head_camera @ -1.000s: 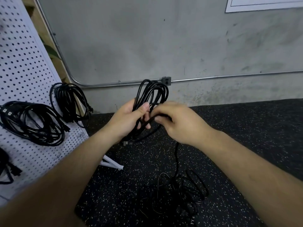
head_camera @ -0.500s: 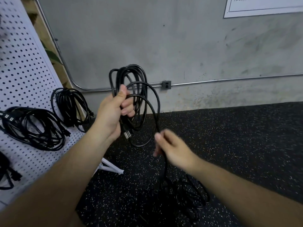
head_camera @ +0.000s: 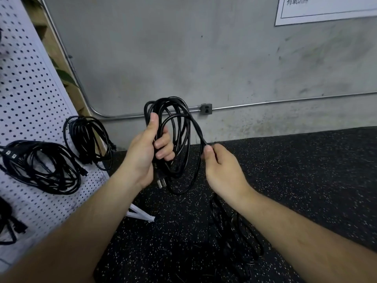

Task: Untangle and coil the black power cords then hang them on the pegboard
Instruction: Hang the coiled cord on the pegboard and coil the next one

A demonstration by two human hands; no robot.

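Pegboard (head_camera: 30,88): two coiled cords (head_camera: 24,160) hung, possibly more. Left hand (head_camera: 142,158) grips part-wound coil (head_camera: 163,102); right hand (head_camera: 222,172) pinches its tail (head_camera: 199,129); floor tangle (head_camera: 230,242) pending.

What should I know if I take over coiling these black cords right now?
Left hand grips the half-made coil, plug hanging below.
Right hand pinches the loose strand that runs down to the tangled pile on the floor.
Done: other coils hang on the pegboard.
To do: finish this coil, hang it, then untangle the pile.
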